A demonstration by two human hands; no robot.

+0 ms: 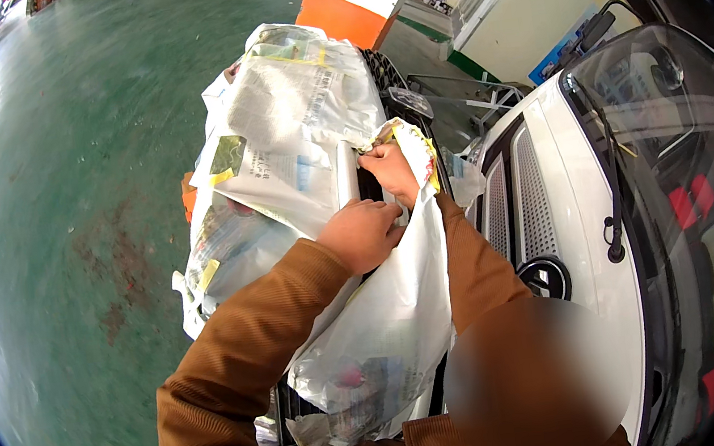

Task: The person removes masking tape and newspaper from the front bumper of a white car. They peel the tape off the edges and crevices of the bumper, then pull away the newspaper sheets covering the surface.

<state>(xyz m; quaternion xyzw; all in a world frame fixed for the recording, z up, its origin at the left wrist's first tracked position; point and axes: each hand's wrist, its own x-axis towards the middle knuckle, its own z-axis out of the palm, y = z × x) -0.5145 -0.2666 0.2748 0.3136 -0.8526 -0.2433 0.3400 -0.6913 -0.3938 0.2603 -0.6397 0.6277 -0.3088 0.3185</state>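
Note:
Both of my hands are at a gap in a covering of white sheets and newspaper taped with yellow strips. My right hand is closed, its fingertips pinched beside a white glossy strip; what they hold is too small to make out. Just nearer to me and to the left, my left hand has its fingers curled inward over the same gap, and its fingertips are partly hidden. A loose white sheet hangs from there toward my body, its folded, yellow-taped edge lying by my right wrist.
Close on the right stands a white vehicle with a dark windscreen and perforated grille panels. An orange and white wall rises beyond the covered object. Green floor, stained reddish in one patch, stretches to the left.

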